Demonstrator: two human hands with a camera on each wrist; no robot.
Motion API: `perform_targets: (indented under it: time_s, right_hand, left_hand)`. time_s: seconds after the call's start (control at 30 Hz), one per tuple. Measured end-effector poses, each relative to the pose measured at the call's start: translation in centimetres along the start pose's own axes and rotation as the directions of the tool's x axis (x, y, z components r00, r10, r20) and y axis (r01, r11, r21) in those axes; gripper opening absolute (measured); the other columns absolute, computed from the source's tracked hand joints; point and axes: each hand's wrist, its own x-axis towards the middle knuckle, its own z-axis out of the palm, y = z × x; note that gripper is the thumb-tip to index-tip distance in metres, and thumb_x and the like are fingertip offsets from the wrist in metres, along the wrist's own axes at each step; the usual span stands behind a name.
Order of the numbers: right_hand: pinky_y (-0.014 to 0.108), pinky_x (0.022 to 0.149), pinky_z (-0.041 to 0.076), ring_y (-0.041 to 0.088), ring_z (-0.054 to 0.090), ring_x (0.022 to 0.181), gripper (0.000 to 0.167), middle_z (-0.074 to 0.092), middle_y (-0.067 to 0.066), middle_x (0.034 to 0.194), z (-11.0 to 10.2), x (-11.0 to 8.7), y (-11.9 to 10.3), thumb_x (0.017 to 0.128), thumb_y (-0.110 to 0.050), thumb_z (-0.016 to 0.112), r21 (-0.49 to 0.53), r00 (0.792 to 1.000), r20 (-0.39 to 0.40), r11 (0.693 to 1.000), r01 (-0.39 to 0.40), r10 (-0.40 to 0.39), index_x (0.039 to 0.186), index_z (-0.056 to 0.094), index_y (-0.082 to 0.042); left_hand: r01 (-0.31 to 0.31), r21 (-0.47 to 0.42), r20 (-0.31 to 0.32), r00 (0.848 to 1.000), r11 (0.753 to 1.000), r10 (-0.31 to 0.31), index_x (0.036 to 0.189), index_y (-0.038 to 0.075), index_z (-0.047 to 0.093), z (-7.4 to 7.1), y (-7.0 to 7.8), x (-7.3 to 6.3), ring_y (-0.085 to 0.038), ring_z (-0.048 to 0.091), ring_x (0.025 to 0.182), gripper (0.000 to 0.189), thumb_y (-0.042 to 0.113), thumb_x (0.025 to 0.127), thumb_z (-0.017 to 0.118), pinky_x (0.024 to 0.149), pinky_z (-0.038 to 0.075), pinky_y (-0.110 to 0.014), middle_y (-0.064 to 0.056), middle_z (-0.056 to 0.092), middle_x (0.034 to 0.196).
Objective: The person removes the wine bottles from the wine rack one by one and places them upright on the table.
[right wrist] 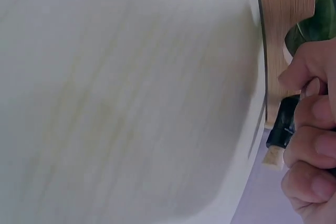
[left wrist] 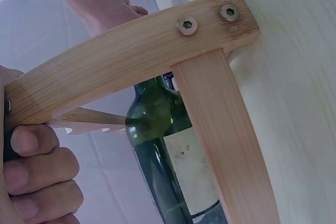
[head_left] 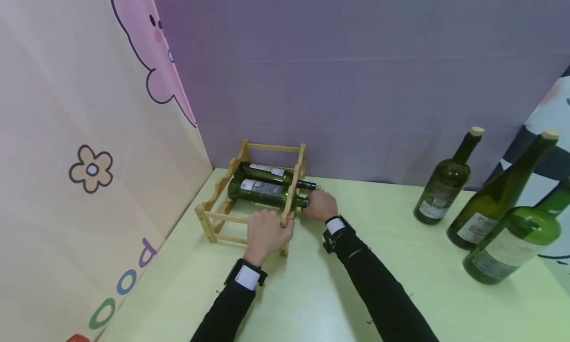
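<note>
A light wooden wine rack point(head_left: 222, 217) stands on the pale table near the back left corner. Two green wine bottles lie across it: a rear bottle point(head_left: 267, 171) and a front bottle point(head_left: 262, 191), their necks pointing right past the end frame. My left hand point(head_left: 267, 233) grips the near right corner of the rack, fingers curled round the wood point(left wrist: 131, 56). At the rack's right end, my right hand point(head_left: 321, 205) holds the front bottle by its neck, mostly hidden by the fingers. Close beside those fingers is the rear bottle's dark neck point(right wrist: 283, 124), ending in a cork.
Three more green wine bottles stand at the table's right: a slim dark one point(head_left: 443, 186), a taller one point(head_left: 494, 211) and a nearer one point(head_left: 512, 248). A purple-grey cloth wall point(head_left: 356, 84) rises behind, and a printed cloth point(head_left: 89, 134) borders the left.
</note>
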Motion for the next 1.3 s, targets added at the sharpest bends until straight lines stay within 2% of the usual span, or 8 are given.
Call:
perform_targets:
  time_s: [0.33, 0.5, 0.67, 0.8, 0.97, 1.1, 1.3]
  right_hand:
    - [0.039, 0.056, 0.050, 0.023, 0.062, 0.063, 0.018, 0.068, 0.006, 0.071, -1.3, -0.5, 1.8, 0.075, -0.024, 0.078, -0.019, 1.000, 0.002, 0.999, 0.027, -0.027, 0.076, 0.068, -0.010]
    - [0.033, 0.052, 0.045, 0.018, 0.057, 0.058, 0.020, 0.063, 0.002, 0.064, -1.5, -0.7, 3.0, 0.076, -0.025, 0.076, 0.001, 0.999, 0.024, 1.000, 0.022, -0.022, 0.067, 0.063, -0.013]
    - [0.033, 0.050, 0.042, 0.017, 0.053, 0.055, 0.024, 0.058, -0.001, 0.060, -1.8, -1.1, 4.2, 0.075, -0.024, 0.073, 0.016, 1.000, 0.020, 1.000, 0.024, -0.024, 0.060, 0.057, -0.016]
    - [0.032, 0.050, 0.041, 0.016, 0.051, 0.055, 0.016, 0.058, -0.002, 0.060, -2.2, -1.7, 5.2, 0.074, -0.024, 0.073, 0.021, 1.000, 0.017, 1.000, 0.018, -0.019, 0.064, 0.065, -0.015]
    - [0.031, 0.050, 0.041, 0.015, 0.050, 0.056, 0.011, 0.060, -0.003, 0.061, -2.7, -2.4, 6.6, 0.076, -0.025, 0.075, 0.021, 0.999, 0.017, 0.999, 0.031, -0.031, 0.073, 0.074, -0.015]
    - [0.031, 0.050, 0.039, 0.015, 0.048, 0.055, 0.015, 0.057, -0.003, 0.059, -3.2, -2.9, 7.6, 0.076, -0.025, 0.074, 0.012, 1.000, 0.010, 1.000, 0.025, -0.025, 0.066, 0.068, -0.015]
    - [0.027, 0.049, 0.035, 0.012, 0.043, 0.052, 0.022, 0.049, -0.007, 0.055, -3.9, -3.7, 9.1, 0.077, -0.024, 0.072, 0.025, 1.000, 0.031, 1.000, -0.006, 0.006, 0.060, 0.059, -0.018]
  left_hand:
    - [-0.003, 0.017, 0.013, 1.000, 1.000, 0.003, 0.045, 0.022, 0.028, 0.0, 0.0, 0.0, -0.006, 0.018, 0.041, 0.060, 0.040, 0.089, 0.065, 0.040, 0.011, -0.023, 0.012, 0.019, 0.044]
    - [-0.008, 0.021, 0.002, 1.000, 1.000, 0.008, 0.045, 0.022, 0.027, 0.1, 0.0, 0.0, -0.006, 0.017, 0.041, 0.061, 0.040, 0.088, 0.067, 0.041, 0.010, -0.023, 0.012, 0.017, 0.044]
    - [-0.008, 0.040, -0.017, 1.000, 0.999, 0.008, 0.045, 0.022, 0.025, 0.1, 0.0, -0.1, -0.006, 0.015, 0.041, 0.062, 0.040, 0.087, 0.068, 0.041, 0.009, -0.023, 0.012, 0.014, 0.045]
    - [-0.016, 0.039, -0.038, 0.999, 0.999, 0.017, 0.046, 0.022, 0.025, 0.1, 0.0, -0.2, -0.006, 0.014, 0.042, 0.064, 0.039, 0.086, 0.071, 0.041, 0.008, -0.023, 0.012, 0.013, 0.045]
    - [-0.017, 0.049, -0.035, 0.999, 0.999, 0.019, 0.045, 0.022, 0.025, 0.2, 0.0, -0.2, -0.006, 0.013, 0.042, 0.062, 0.039, 0.086, 0.068, 0.041, 0.008, -0.023, 0.012, 0.013, 0.046]
    - [-0.021, 0.049, -0.024, 0.999, 0.999, 0.022, 0.046, 0.022, 0.025, 0.1, 0.0, -0.2, -0.006, 0.014, 0.041, 0.062, 0.040, 0.088, 0.067, 0.041, 0.009, -0.022, 0.011, 0.014, 0.046]
    - [-0.025, 0.056, -0.057, 0.998, 0.998, 0.028, 0.045, 0.021, 0.026, 0.1, 0.1, -0.2, -0.008, 0.016, 0.042, 0.062, 0.039, 0.086, 0.069, 0.041, 0.009, -0.023, 0.011, 0.012, 0.047]
